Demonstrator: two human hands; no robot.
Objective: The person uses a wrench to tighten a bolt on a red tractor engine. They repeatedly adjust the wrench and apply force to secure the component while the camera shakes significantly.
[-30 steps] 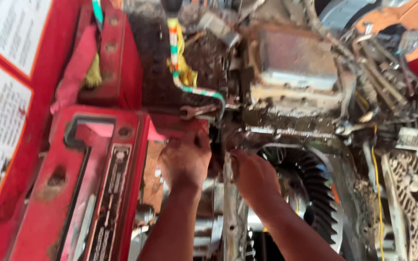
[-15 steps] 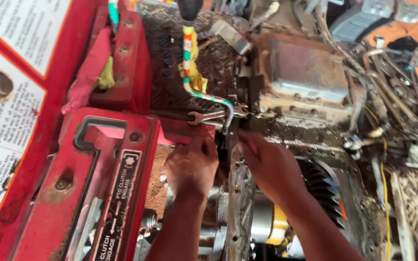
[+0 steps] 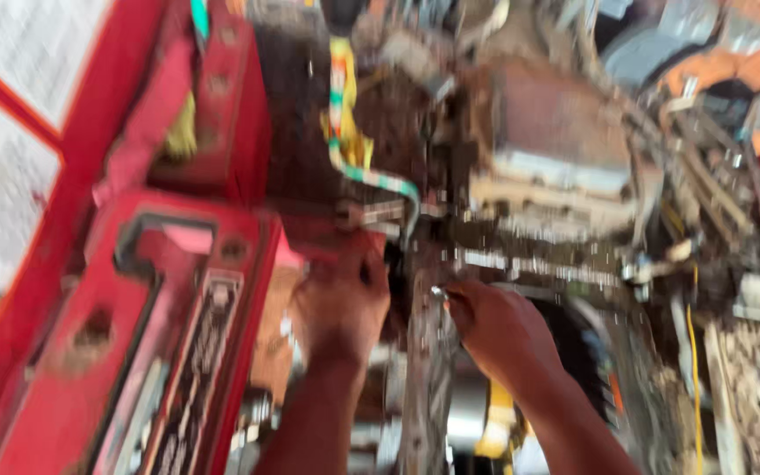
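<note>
Both hands are sitting a little lower in the view than half a second ago, and the picture is blurring where it was sharp before, so fine detail is hard to read now. Nearest the camera, two bare forearms are rising from the bottom edge. Between them, a yellow and white part (image 3: 496, 420) is showing low down, deep in the machinery. The left hand (image 3: 338, 303) is pressing against the edge of the red metal housing (image 3: 90, 352), its fingers curling inward; whether that grip is holding anything I cannot tell through the blur. The right hand (image 3: 499, 330) is lying just beside it, across a grimy vertical metal seam (image 3: 424, 369), fingertips pinching near a small shiny piece (image 3: 437, 291); whether they are actually closing on it I cannot tell. A dark label plate (image 3: 191, 378) is running along the red housing at the left. Just beyond the hands, a wrench-like steel tool (image 3: 380, 214) is lying crosswise, and a green and white striped cable (image 3: 371, 176) is bending down toward it. Farther up, a rusty boxy metal block (image 3: 556, 149) is sitting amid dirty linkages and rods (image 3: 705, 176) at the right.
</note>
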